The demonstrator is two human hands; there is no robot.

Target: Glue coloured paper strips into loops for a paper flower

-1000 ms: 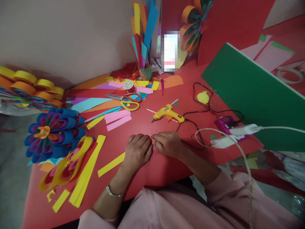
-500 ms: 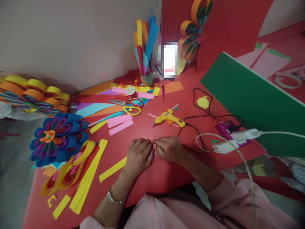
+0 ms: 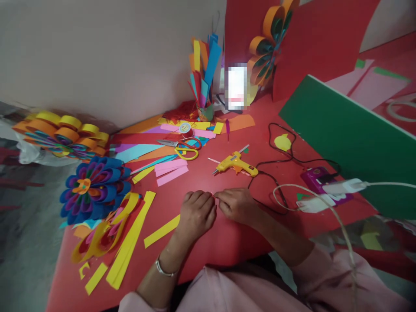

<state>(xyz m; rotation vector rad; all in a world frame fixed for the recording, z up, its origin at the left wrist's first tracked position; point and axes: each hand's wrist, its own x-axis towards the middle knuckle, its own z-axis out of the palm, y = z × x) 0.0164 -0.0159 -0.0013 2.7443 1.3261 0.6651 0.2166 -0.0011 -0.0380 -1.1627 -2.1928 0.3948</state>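
Note:
My left hand [image 3: 198, 213] and my right hand [image 3: 236, 205] meet fingertip to fingertip low over the red table. Both are closed, fingers curled in a pinch. A tiny pinkish bit shows between the fingertips, too small to name. Just beyond my right hand lies a yellow glue gun [image 3: 239, 163], its nozzle to the left. One yellow paper strip [image 3: 161, 231] lies beside my left hand. Farther up and left are several pink paper strips [image 3: 171, 170] and scissors [image 3: 185, 149] with one red and one yellow handle.
Paper flowers, one blue and purple [image 3: 100, 193], stand at the left. A cup [image 3: 205, 113] of paper strips is at the back. A green board [image 3: 351, 147] leans at the right, near a purple power socket [image 3: 320, 178] with trailing cables. Yellow strips [image 3: 131, 242] lie front left.
The whole view has shifted slightly, so things appear farther right and mostly a little lower. My hands stay together in the same pinch over the table.

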